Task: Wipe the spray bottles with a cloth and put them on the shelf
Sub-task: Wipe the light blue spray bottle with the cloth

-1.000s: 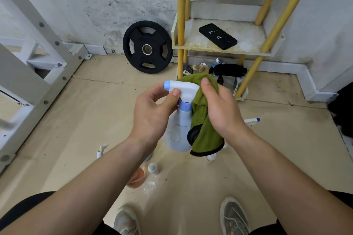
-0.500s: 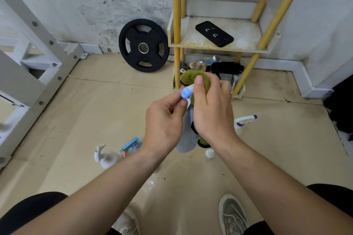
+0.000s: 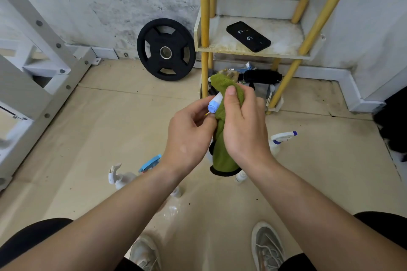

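Note:
A white spray bottle with a blue nozzle (image 3: 214, 104) is held up in front of me, its body mostly hidden behind my hands. My left hand (image 3: 189, 136) grips the bottle just below the nozzle. My right hand (image 3: 242, 125) holds a green cloth (image 3: 222, 154) wrapped around the bottle's head and side. The shelf (image 3: 253, 50) with yellow posts stands just beyond, against the wall. More spray bottles lie on the floor: a white one (image 3: 119, 177) and a blue-headed one (image 3: 150, 163) on the left, a white one with a blue tip (image 3: 279, 139) on the right.
A black phone (image 3: 248, 36) lies on the shelf board. Clutter with a black roll (image 3: 262, 76) sits under the shelf. A black weight plate (image 3: 166, 49) leans on the wall. A white metal frame (image 3: 33, 68) stands left. My shoes (image 3: 267, 246) are below.
The bottle has turned so its nozzle now points toward me. My right hand with the cloth has slid over the bottle's head and covers more of it.

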`<state>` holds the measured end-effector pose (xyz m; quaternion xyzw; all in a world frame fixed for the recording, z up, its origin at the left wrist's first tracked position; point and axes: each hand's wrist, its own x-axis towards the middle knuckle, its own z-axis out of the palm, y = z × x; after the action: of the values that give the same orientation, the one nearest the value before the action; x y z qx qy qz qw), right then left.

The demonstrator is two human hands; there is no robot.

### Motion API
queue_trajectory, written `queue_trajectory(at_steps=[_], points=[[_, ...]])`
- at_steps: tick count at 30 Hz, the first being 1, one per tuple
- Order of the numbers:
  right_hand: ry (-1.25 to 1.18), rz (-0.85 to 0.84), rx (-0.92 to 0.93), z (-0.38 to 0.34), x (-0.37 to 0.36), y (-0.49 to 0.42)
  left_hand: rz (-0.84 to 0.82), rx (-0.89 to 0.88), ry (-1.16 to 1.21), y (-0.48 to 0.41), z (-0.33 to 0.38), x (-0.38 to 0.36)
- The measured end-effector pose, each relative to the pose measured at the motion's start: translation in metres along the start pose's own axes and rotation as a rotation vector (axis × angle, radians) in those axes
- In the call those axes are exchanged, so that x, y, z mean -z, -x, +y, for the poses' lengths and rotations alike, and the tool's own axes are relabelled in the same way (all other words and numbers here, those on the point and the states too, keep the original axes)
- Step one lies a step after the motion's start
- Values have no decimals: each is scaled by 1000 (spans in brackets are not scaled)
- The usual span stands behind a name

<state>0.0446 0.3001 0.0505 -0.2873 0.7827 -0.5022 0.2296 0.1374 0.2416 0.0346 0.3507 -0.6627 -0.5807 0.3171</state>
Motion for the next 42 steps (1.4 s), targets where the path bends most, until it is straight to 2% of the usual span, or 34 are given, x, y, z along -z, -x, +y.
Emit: queue_trajectory(at_steps=[5, 8, 12, 18, 23, 26, 29, 36, 42], points=[[-193, 51, 27, 2, 1, -6, 20, -16, -5, -6, 1, 5], [-292, 25, 17, 1, 7, -10, 66, -42, -36, -13, 1, 16], [-244, 45, 12, 5, 16, -18, 50, -37, 13, -15, 8, 19], [-346, -125, -41, 4, 24, -23, 28, 63, 70, -15, 6, 19], [-468, -200, -92, 2, 26, -22, 194, 101, 120, -17, 1, 18], [-426, -205, -83, 2, 17, -16, 279, 35, -22, -16, -5, 16], [-389, -142, -64, 3, 8, -12, 306, -2, -115, -8, -5, 6], [-479, -35, -198, 10, 3, -17, 137, -60, -228, 10, 11, -5], [-532, 64, -271, 13, 4, -22, -181, -13, -216, 7, 10, 3]])
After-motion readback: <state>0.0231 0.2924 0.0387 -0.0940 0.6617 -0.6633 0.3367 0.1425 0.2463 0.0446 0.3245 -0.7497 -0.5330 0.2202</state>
